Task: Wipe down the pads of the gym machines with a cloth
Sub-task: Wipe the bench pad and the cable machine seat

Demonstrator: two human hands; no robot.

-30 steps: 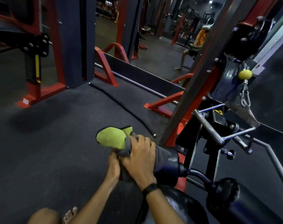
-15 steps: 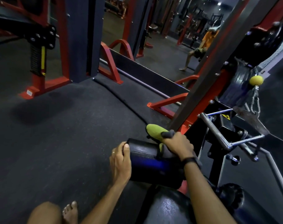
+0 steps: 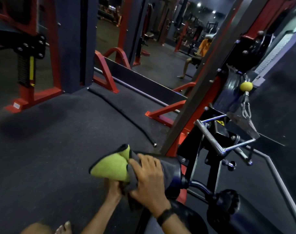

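Here, cloth point(image 3: 113, 168) draped over roller pad point(image 3: 171, 173) end. Right hand point(image 3: 147, 179) spread flat, pressing cloth onto pad for full contact. Left hand point(image 3: 115, 188) below grips hanging cloth, probably keeping it taut.

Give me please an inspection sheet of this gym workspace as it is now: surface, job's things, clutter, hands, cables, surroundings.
Surface: dark rubber floor.
Job's things: green-and-grey cloth wrapped over the end of the black roller pad; second pad at lower right.
Clutter: black bar lying on the floor.
Hands: right hand presses the cloth on the pad; left hand grips the cloth from below.
Cables: yellow ball stopper with carabiner, chrome row handle.
Surroundings: red machine frames; a seated person far off.
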